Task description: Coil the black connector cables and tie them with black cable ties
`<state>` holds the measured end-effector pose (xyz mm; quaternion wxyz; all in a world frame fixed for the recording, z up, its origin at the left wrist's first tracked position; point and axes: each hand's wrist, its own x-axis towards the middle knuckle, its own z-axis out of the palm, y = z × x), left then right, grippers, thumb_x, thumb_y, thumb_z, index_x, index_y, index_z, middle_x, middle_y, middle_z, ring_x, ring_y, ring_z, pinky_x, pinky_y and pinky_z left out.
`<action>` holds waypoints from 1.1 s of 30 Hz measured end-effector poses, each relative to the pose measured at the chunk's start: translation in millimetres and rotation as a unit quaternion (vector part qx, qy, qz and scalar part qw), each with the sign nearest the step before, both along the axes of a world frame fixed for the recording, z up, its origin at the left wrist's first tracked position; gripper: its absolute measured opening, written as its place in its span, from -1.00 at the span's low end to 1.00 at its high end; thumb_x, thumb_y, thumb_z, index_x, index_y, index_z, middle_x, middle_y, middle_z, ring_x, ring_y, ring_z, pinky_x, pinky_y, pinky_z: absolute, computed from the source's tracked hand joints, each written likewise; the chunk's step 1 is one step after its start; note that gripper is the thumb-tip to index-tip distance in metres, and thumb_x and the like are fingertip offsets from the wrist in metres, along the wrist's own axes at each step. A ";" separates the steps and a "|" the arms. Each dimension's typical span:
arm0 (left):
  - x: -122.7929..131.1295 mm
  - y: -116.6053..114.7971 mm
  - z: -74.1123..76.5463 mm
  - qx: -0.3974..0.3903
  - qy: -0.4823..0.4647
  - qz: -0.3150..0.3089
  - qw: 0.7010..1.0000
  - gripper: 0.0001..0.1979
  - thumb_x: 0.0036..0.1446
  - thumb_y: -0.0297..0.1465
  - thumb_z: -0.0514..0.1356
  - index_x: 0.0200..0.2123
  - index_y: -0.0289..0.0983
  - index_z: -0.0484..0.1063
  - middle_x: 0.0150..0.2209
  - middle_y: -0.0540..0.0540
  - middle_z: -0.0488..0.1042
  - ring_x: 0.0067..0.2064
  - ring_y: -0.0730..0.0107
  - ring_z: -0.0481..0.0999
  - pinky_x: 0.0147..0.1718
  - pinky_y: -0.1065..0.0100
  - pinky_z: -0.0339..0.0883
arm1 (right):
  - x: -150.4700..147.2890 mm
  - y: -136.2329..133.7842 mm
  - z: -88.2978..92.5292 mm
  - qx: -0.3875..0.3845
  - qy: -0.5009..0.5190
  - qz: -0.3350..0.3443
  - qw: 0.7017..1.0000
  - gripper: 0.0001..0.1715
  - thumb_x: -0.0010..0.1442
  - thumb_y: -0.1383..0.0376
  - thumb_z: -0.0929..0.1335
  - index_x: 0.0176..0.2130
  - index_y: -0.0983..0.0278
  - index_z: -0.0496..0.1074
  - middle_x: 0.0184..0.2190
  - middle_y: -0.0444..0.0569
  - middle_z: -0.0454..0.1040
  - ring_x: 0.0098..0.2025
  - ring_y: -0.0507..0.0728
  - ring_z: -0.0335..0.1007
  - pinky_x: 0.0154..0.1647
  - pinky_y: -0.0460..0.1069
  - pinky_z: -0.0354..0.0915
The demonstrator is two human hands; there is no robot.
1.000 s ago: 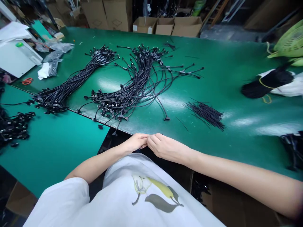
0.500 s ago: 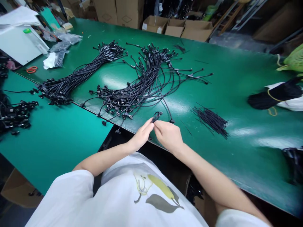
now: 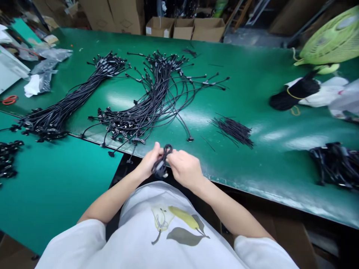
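A coiled black cable [image 3: 162, 164] hangs between my hands just over the table's front edge, its connector end blurred and lowest. My left hand [image 3: 151, 160] grips it from the left, thumb up. From the other side my right hand [image 3: 185, 167] is closed, fingers pressed together at the top of the coil; part of its grip is hidden. Beyond them lies a fanned bundle of black cables [image 3: 157, 98] with small connectors at both ends. To the right of that sits a pile of thin black ties [image 3: 234, 130].
A second cable bundle [image 3: 81, 95] lies at the left. At the right are coiled cables [image 3: 336, 164], a banded bundle of black ties [image 3: 294, 91] and a green fan [image 3: 331, 37]. Orange-handled scissors [image 3: 9, 99] lie far left. Cardboard boxes [image 3: 183, 29] stand behind the table [image 3: 269, 157].
The coiled cable has turned over, so its connector end now hangs down toward me. Both hands have come slightly lower and closer to my body. My view has swung to the right.
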<state>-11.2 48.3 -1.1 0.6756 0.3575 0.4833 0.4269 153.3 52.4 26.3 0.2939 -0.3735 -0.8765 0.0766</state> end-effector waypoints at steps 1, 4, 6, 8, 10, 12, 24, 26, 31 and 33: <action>-1.1 0.5 2.5 -0.006 -0.024 0.013 1.000 -0.31 0.13 0.17 -0.01 -0.39 -0.31 0.60 -0.49 -0.09 0.41 -0.38 0.35 0.35 -0.29 0.32 0.27 | -1.5 -3.3 -0.8 -0.006 -0.010 0.021 1.000 -0.62 0.36 0.31 0.16 -0.46 0.27 0.34 -0.51 -0.05 0.41 -0.43 0.06 0.18 -0.36 -0.03 0.05; -7.6 -3.2 16.8 0.081 0.020 0.003 0.996 -0.37 0.18 0.10 0.02 -0.50 -0.31 0.57 -0.46 -0.10 0.40 -0.39 0.40 0.34 -0.28 0.33 0.27 | 2.7 -3.3 -7.8 -0.090 -0.010 0.049 0.995 -0.64 0.37 0.30 0.17 -0.44 0.26 0.33 -0.50 -0.09 0.41 -0.42 0.05 0.20 -0.35 -0.06 0.07; -8.4 -8.2 22.8 0.140 0.101 -0.026 0.985 -0.51 0.13 0.01 0.17 -0.49 -0.30 0.57 -0.35 -0.11 0.42 -0.30 0.38 0.38 -0.19 0.33 0.28 | 9.0 2.2 -12.1 -0.135 0.001 0.022 0.991 -0.66 0.36 0.30 0.17 -0.43 0.25 0.33 -0.49 -0.10 0.41 -0.40 0.05 0.23 -0.34 -0.06 0.08; -3.4 -13.1 20.9 0.152 0.149 -0.023 0.977 -0.64 0.00 -0.11 0.34 -0.24 -0.25 0.58 -0.13 -0.13 0.44 -0.10 0.28 0.41 -0.06 0.31 0.28 | 13.0 7.5 -12.9 -0.143 0.022 -0.028 0.989 -0.65 0.36 0.28 0.16 -0.43 0.25 0.33 -0.48 -0.08 0.41 -0.38 0.06 0.24 -0.32 -0.06 0.08; 5.6 -16.9 13.3 0.120 0.117 -0.022 0.986 -0.46 0.01 -0.13 0.34 0.05 -0.19 0.44 0.09 -0.16 0.38 0.10 0.18 0.36 0.07 0.24 0.24 | 12.4 10.2 -10.5 -0.144 0.062 -0.057 0.986 -0.63 0.36 0.25 0.15 -0.45 0.25 0.32 -0.48 -0.06 0.39 -0.38 0.06 0.22 -0.29 -0.04 0.09; 14.8 -19.1 5.6 0.097 0.060 -0.035 0.993 -0.47 0.18 -0.10 0.17 0.15 -0.21 0.34 0.17 -0.18 0.37 0.20 0.14 0.31 0.16 0.17 0.19 | 8.4 10.4 -8.3 -0.197 0.132 -0.051 0.970 -0.61 0.34 0.20 0.17 -0.47 0.26 0.30 -0.49 -0.07 0.37 -0.39 0.05 0.22 -0.29 -0.05 0.11; 31.9 -6.2 9.9 0.014 -0.105 0.033 0.994 -0.64 0.12 -0.19 0.27 -0.08 -0.24 0.36 -0.38 0.01 0.48 -0.42 0.50 0.48 -0.37 0.42 0.38 | 42.6 16.5 -21.8 -0.484 0.320 -0.041 0.813 -0.47 0.16 -0.12 0.31 -0.38 0.30 0.41 -0.55 -0.16 0.27 -0.53 -0.03 0.15 -0.53 -0.12 0.11; 40.4 -5.2 8.5 0.003 -0.100 0.009 0.995 -0.60 0.10 -0.18 0.28 -0.05 -0.23 0.33 -0.45 0.09 0.39 -0.58 0.62 0.31 -0.58 0.50 0.21 | 46.3 17.1 -14.4 -0.401 0.361 -0.068 0.839 -0.48 0.15 -0.08 0.33 -0.08 0.24 0.39 -0.26 -0.04 0.43 -0.29 0.05 0.36 -0.31 -0.07 0.29; 73.8 -11.1 0.3 0.063 0.066 -0.044 0.995 -0.71 0.18 -0.15 0.20 -0.22 -0.28 0.37 -0.58 0.11 0.30 -0.60 0.62 0.24 -0.58 0.50 0.16 | 33.4 15.1 -5.8 -0.346 0.418 -0.111 0.833 -0.64 0.15 0.16 0.35 -0.06 0.20 0.34 -0.21 -0.07 0.47 -0.29 0.05 0.44 -0.24 -0.03 0.36; 84.8 -13.0 0.0 0.077 0.104 -0.044 0.991 -0.70 0.22 -0.14 0.14 -0.21 -0.27 0.35 -0.59 0.13 0.26 -0.59 0.61 0.23 -0.56 0.50 0.18 | 30.6 16.6 -11.7 -0.319 0.463 -0.149 0.813 -0.82 0.17 0.20 0.33 -0.22 0.22 0.34 -0.36 -0.13 0.44 -0.38 0.02 0.42 -0.27 -0.04 0.36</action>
